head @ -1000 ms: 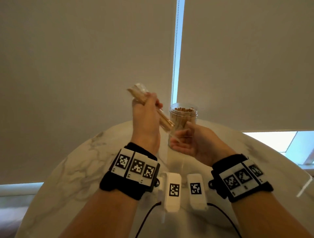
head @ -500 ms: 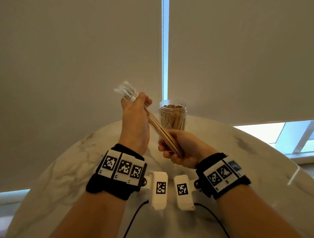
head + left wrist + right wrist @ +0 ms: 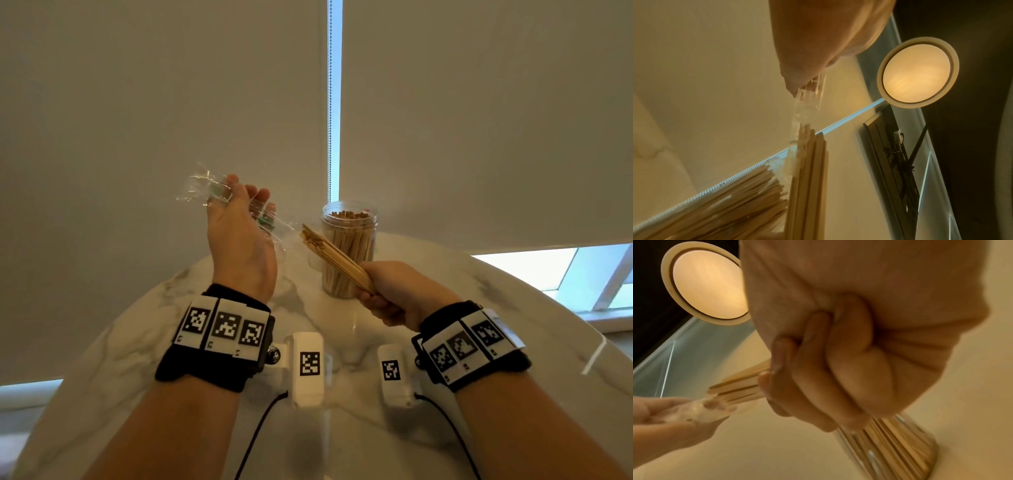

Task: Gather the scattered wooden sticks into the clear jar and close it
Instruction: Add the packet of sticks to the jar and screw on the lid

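While the left hand (image 3: 239,240) pinches wrapper (image 3: 202,188), the right hand (image 3: 397,294) grips sticks (image 3: 329,253).

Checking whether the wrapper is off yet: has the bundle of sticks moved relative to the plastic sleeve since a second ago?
Yes. The bundle of sticks, gripped by the right hand, has slid out of the plastic sleeve, down toward the clear jar; the left hand holds the sleeve.

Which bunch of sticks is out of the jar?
The bundle of sticks that the right hand grips, tilted in the air. The others stand upright inside the clear jar on the table.
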